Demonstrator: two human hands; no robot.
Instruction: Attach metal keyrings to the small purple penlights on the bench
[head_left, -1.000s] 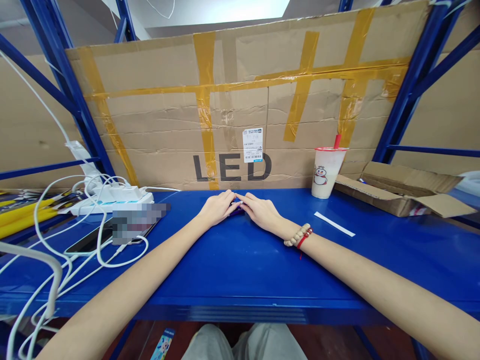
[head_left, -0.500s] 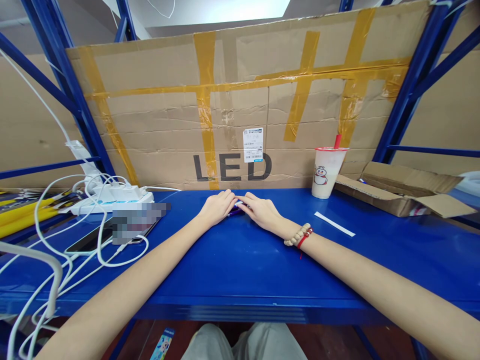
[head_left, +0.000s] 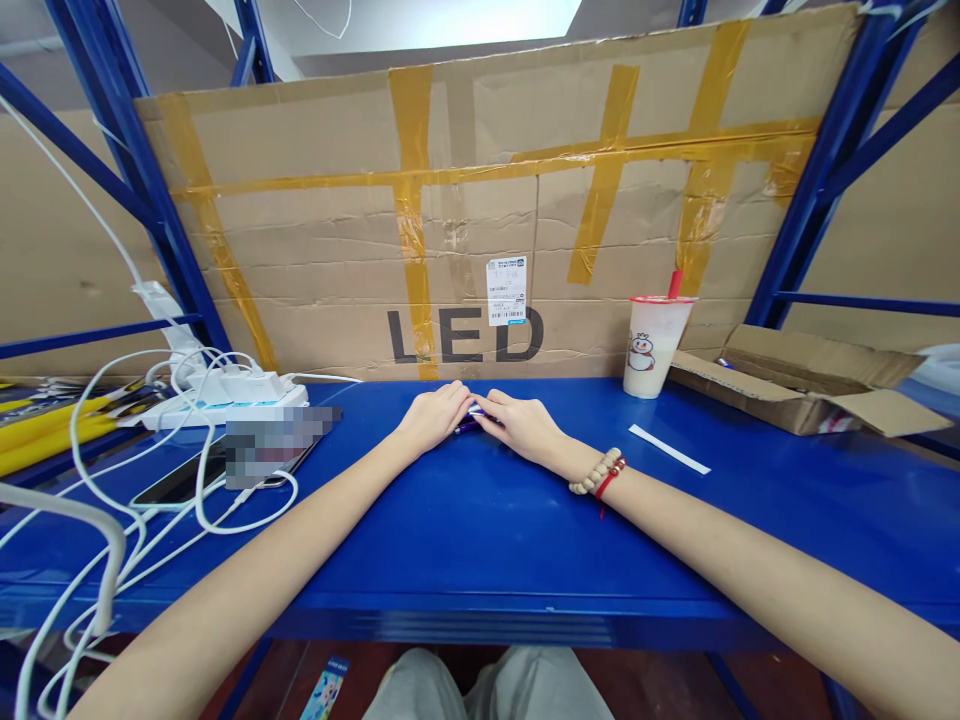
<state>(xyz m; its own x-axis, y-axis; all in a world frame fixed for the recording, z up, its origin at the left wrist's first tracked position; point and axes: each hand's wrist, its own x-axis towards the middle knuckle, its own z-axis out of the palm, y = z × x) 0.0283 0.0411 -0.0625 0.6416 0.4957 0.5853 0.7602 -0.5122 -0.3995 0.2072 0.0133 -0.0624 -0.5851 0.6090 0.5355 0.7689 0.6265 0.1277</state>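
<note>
My left hand (head_left: 435,416) and my right hand (head_left: 521,425) meet near the back of the blue shelf top. Between and under their fingertips lies a slim dark purple object (head_left: 466,426), with a whitish part beside it. It may be a pen, but the fingers cover most of it. Both hands are closed, with curled fingers around it. A bead bracelet and a red cord circle my right wrist. Right of that hand, a white paper strip (head_left: 670,449) lies flat on the shelf.
A lidded drink cup (head_left: 651,350) with a red straw stands at the back right, beside an open cardboard box (head_left: 795,385). On the left are phones (head_left: 180,480), white cables and a power strip (head_left: 225,405). A taped cardboard sheet (head_left: 315,270) closes the back.
My fingers have shifted very slightly around the purple object. Everything else stays where it was.
</note>
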